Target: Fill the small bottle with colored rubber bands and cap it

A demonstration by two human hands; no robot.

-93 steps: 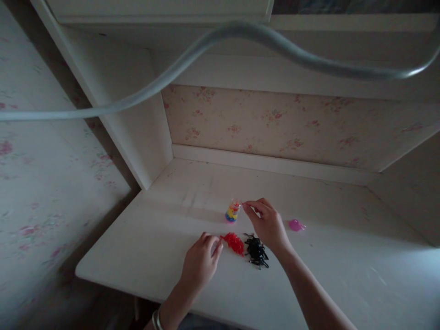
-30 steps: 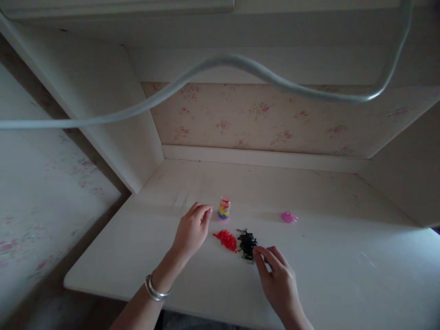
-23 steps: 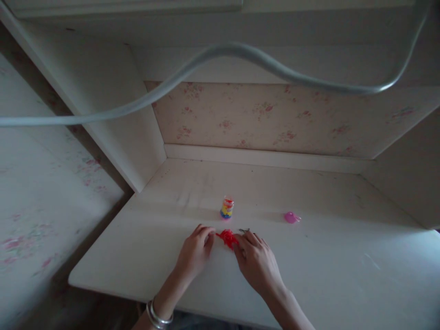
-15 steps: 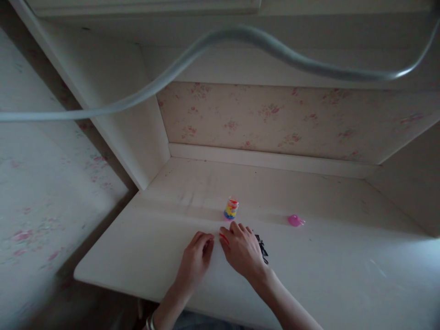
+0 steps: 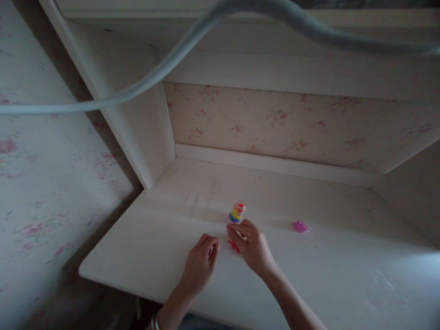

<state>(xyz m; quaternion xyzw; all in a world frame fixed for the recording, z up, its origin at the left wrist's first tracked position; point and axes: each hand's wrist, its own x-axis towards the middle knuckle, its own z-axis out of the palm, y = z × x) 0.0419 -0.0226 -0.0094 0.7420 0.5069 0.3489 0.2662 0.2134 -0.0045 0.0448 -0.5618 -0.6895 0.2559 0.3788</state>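
A small clear jar point(image 5: 237, 211) with red, yellow and blue layers stands on the white desk point(image 5: 154, 238). Just in front of it my right hand point(image 5: 252, 247) lies knuckles up. Its fingers are curled over a heap of small red pieces point(image 5: 235, 246), of which only a little shows at the fingertips. The hand hides the black heap beside them. My left hand point(image 5: 202, 262) rests on the desk a little to the left, fingers curled with the tips down, close to the red pieces; nothing shows in it.
A small pink lid point(image 5: 300, 226) lies on the desk to the right of the jar. A white side panel point(image 5: 137, 123) and flowered back wall point(image 5: 275, 119) close the alcove. A grey cable point(image 5: 144, 82) hangs blurred close to the camera.
My right hand has come from the black heap leftward onto the red pieces and closed over them. My left hand drew back from beside the jar to the desk front.
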